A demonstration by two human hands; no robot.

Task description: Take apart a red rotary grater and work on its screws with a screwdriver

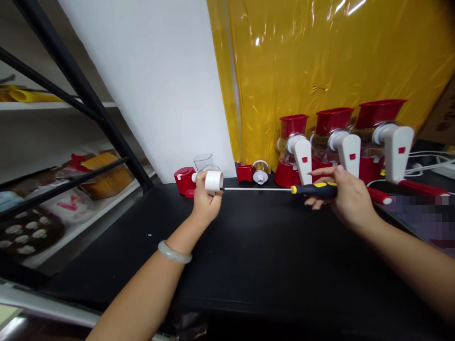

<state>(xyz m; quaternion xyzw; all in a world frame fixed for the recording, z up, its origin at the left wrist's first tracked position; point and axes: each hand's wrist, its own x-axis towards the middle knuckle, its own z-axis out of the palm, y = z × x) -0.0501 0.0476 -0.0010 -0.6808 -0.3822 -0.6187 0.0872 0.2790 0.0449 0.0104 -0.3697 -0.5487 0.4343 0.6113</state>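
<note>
My left hand (206, 203), with a pale bangle on the wrist, is closed around a white cylindrical plastic part (214, 181). The part's round end faces right. In my right hand (351, 196) is a screwdriver (316, 190) with a dark blue and yellow handle, lying level. Its long shaft points left, and its tip is at the opening of the white part; whether it touches a screw there is hidden. Behind my left hand are a red plastic piece (184, 180) and a clear plastic piece (203, 161).
Several red and white rotary graters, one (293, 151) nearest the middle, stand along the back of the black table (256, 255). A small red part (244, 173) and a metal grater drum (260, 171) lie left of them. A metal-framed shelf (81, 94) stands left.
</note>
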